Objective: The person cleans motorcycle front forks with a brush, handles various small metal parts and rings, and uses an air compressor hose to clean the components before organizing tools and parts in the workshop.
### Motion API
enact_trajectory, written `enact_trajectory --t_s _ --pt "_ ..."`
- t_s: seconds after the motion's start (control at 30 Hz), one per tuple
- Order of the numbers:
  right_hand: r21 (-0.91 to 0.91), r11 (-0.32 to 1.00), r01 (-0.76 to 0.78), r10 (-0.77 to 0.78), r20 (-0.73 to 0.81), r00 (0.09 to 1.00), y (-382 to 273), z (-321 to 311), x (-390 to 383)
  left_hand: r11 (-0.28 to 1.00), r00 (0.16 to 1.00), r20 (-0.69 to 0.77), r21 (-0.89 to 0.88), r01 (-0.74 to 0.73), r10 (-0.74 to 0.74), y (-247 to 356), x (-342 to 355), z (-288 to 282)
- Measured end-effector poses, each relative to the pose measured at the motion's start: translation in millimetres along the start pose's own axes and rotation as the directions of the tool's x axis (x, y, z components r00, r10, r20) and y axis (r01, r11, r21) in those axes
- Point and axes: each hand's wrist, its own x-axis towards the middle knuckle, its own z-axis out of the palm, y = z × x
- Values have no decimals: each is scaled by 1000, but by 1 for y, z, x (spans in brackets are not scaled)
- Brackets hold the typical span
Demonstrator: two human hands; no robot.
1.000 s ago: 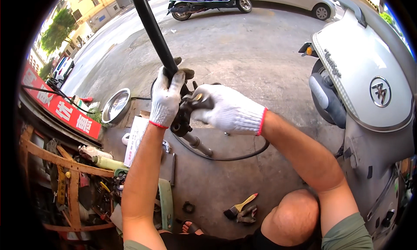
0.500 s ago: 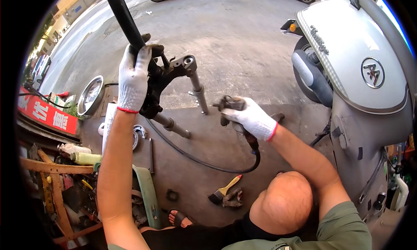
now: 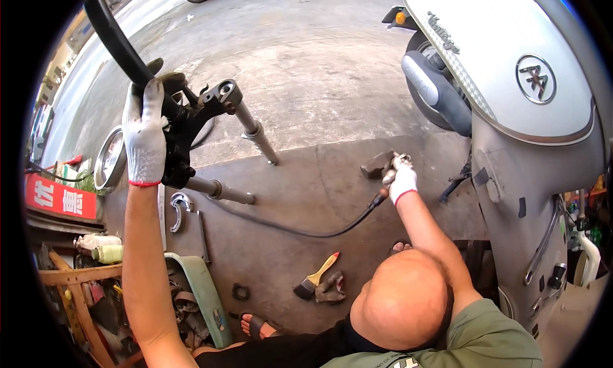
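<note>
The scene is lit by daylight, brightest on the pale pavement (image 3: 287,55) toward the top, while the darker floor (image 3: 287,176) below it is left in soft shade. Pale highlights are reflected by the glossy scooter panel (image 3: 491,48) at right, and the clutter (image 3: 105,310) at lower left is partly sunk in shadow. The black tube (image 3: 115,39) is bowed by the fisheye lens, the round view is framed in black, and a blue fringe is seen along the upper right rim. Buildings (image 3: 75,37) at upper left are softened and squeezed, whereas the brush (image 3: 317,276) is rendered fairly crisply
</note>
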Motion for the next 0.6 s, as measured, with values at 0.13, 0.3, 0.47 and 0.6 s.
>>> enact_trajectory --t_s 0.13,0.3,0.47,0.6 --pt "-12 1000 6 -7 -67 998 -26 -2 12 991 991 62 -59 123 -119 8 -4 -7" --pt "198 979 -54 81 -132 988 -39 -42 39 999 999 46 -33 21 -19 -4 3 -11" --pt "305 952 17 60 -242 968 -51 -85 55 999 999 49 -42 8 -6 -11 2 -10" --pt "279 960 -10 73 -219 973 -54 -98 62 998 1000 16 -68 16 -15 -12 2 -9"
